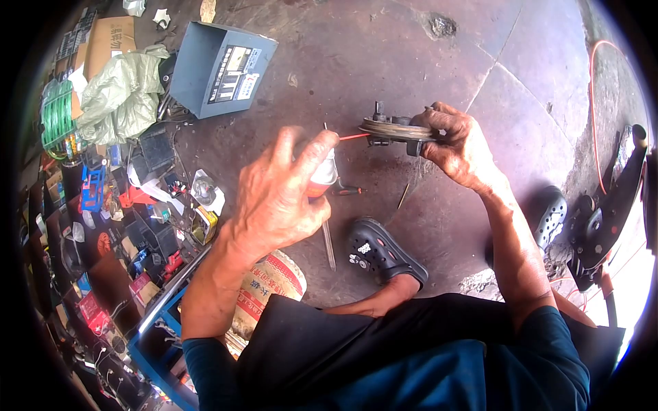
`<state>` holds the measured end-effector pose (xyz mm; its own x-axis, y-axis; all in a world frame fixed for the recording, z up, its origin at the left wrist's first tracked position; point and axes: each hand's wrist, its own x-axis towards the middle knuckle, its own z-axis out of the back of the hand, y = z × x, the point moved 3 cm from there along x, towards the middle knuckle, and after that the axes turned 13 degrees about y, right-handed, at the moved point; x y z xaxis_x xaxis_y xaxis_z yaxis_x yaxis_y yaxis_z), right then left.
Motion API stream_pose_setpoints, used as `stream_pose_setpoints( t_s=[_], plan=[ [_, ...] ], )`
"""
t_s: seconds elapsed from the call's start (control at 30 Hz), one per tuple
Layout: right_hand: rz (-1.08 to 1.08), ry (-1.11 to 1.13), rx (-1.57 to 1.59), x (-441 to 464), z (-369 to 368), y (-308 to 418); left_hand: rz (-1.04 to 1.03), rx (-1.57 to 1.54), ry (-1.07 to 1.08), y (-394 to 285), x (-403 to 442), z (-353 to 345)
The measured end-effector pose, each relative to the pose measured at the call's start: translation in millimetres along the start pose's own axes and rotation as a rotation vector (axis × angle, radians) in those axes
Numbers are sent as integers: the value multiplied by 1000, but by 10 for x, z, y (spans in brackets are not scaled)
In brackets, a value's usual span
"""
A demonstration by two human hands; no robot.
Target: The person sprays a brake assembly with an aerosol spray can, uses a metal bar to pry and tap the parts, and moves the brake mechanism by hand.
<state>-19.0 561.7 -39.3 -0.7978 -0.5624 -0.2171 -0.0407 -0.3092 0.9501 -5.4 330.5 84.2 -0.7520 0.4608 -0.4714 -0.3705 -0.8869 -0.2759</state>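
Observation:
My left hand (284,188) is wrapped round a spray can (322,177) with a red and white body, its index finger at the top. From the can a thin red straw (354,137) points right, its tip at the edge of a round, grooved metal part (394,129) with dark brackets. My right hand (456,144) grips the right end of this part, thumb below and fingers above, holding it over the floor. Beneath the can, a screwdriver with a red and black handle (349,190) lies on the floor, near a long thin metal rod (329,246).
A grey-blue box (188,75) stands upper left beside a crumpled pale green sack (127,96). Tools and parts clutter the left side. A printed round stool top (274,284) is near my left forearm. Black clogs (373,250) are below; an orange hose (593,116) runs at right.

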Motion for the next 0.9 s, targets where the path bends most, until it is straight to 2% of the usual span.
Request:
stream_pose_setpoints(
  t_s=[0.17,0.33,0.47,0.6,0.83,0.9],
  plan=[
    [-31,4,25,-17,5,-5,-3,-19,6,-9,-9,-8],
    [46,-37,-11,-120,-52,-87,29,-73,73,98,-187,10],
    [98,-74,-127,-300,-178,-149,72,-164,-127,256,-451,173],
    [131,-39,-218,-282,-213,-87,-8,-168,-237,151,-408,144],
    [145,-17,-273,-228,-213,29,-21,-104,-110,101,-247,-25],
    [144,-12,-273,-215,-213,36,-43,-68,-141,83,-227,-46]
  ],
)
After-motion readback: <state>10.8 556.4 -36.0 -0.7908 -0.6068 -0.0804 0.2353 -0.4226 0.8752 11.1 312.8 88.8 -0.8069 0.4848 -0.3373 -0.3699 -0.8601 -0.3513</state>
